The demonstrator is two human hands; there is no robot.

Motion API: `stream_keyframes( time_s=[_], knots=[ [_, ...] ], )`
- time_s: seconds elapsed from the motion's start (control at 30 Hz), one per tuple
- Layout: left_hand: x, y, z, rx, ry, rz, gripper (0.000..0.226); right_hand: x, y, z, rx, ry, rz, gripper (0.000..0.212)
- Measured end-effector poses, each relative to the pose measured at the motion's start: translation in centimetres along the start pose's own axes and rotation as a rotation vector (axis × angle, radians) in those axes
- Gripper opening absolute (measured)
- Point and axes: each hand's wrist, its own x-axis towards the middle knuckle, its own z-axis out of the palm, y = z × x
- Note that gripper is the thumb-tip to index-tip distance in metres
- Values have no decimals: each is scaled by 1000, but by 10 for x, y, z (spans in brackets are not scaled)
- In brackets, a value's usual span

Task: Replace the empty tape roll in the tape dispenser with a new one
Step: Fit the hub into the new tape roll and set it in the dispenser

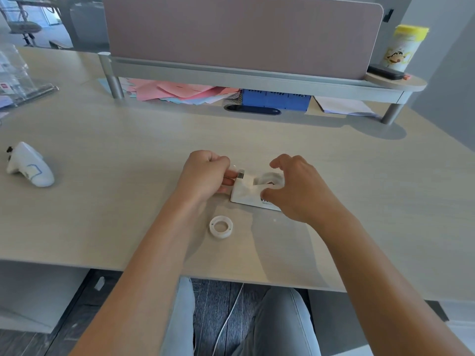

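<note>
A white tape dispenser [246, 193] stands on the desk in the middle of the head view, with a tape roll [272, 179] seated in its cradle. My left hand [205, 176] pinches the cutter end of the dispenser on its left side, fingers closed around it. My right hand [295, 188] curls over the roll, thumb at the near side and fingers arched above it. A small white empty core ring [221, 226] lies flat on the desk, just in front of the dispenser and between my forearms.
A white handheld controller [29, 164] lies at the far left. A raised shelf [257, 78] with a pink divider panel spans the back, with coloured papers and a blue box under it. A yellow-lidded canister [402, 46] stands at the shelf's right end.
</note>
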Motion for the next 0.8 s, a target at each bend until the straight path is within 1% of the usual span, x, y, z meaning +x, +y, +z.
stream_keyframes(
  time_s=[0.07, 0.13, 0.27, 0.37, 0.43, 0.53, 0.6, 0.67, 0.8],
  knots=[
    [1, 0, -4, -10, -7, -5, 11, -4, -3, 6, 37, 7, 2, 70],
    [1, 1, -8, -24, -25, -10, 11, -8, -7, 13, 104, 51, 5, 68],
    [0, 2, -13, -71, -64, -38, 16, -12, -13, 22, 191, 178, 14, 56],
    [2, 1, -15, -96, -73, -52, 18, -9, -16, 26, 202, 190, 14, 44],
    [2, 0, -15, -111, -69, -52, 20, -7, -17, 28, 200, 191, 21, 40],
    [5, -4, -14, -137, -60, -54, 21, -5, -19, 31, 193, 200, 35, 40],
    [6, -8, -16, -154, -62, -67, 18, -4, -20, 34, 196, 205, 52, 40],
    [7, -11, -17, -179, -54, -79, 15, -2, -22, 35, 202, 215, 84, 40],
    [6, -18, -18, -240, -24, -99, 17, 4, -28, 37, 202, 235, 159, 45]
  ],
)
